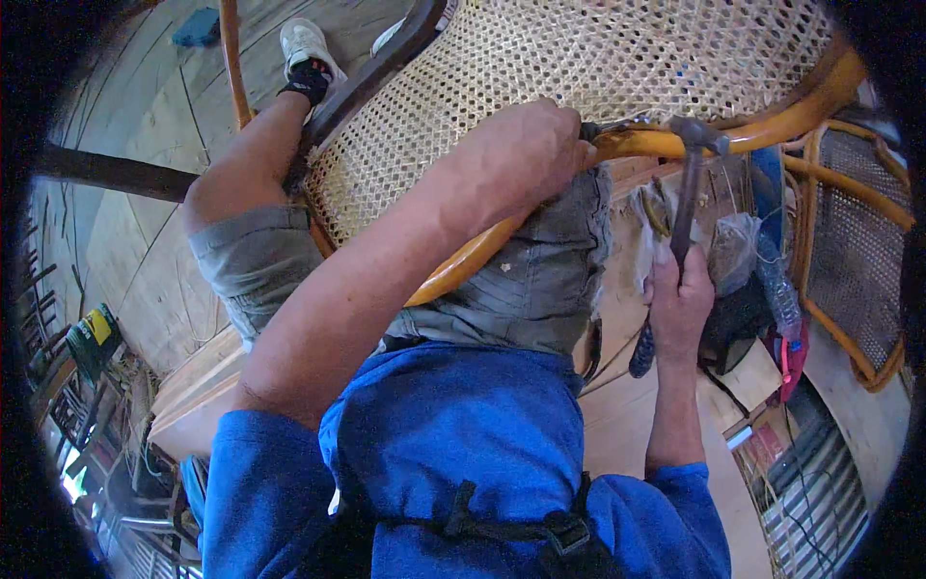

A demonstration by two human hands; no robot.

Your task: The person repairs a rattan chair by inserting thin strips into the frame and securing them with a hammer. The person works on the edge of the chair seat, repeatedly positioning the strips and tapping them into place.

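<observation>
Bright, even daylight, seemingly from upper right. Soft shadows only, under the left forearm (pixel 386 261) and across the grey shorts (pixel 540 280). Mild glare on the orange chair rim (pixel 801 111) and pale cane weave (pixel 598 48). Strong fisheye bending toward a black circular border. Slightly soft throughout, blurrier and dimmer at lower left; saturated blue on the shirt (pixel 453 434).

Cane seat (pixel 579 68), top centre: pale straw, open lattice weave. Frame rail (pixel 772 127): glossy orange-yellow. Hammer (pixel 691 183), right of centre: dark grey head, dark handle. Shirt (pixel 453 454), bottom: bright blue. Shorts (pixel 535 275): grey. Shoe (pixel 307 43), upper left: white, black sock.
</observation>
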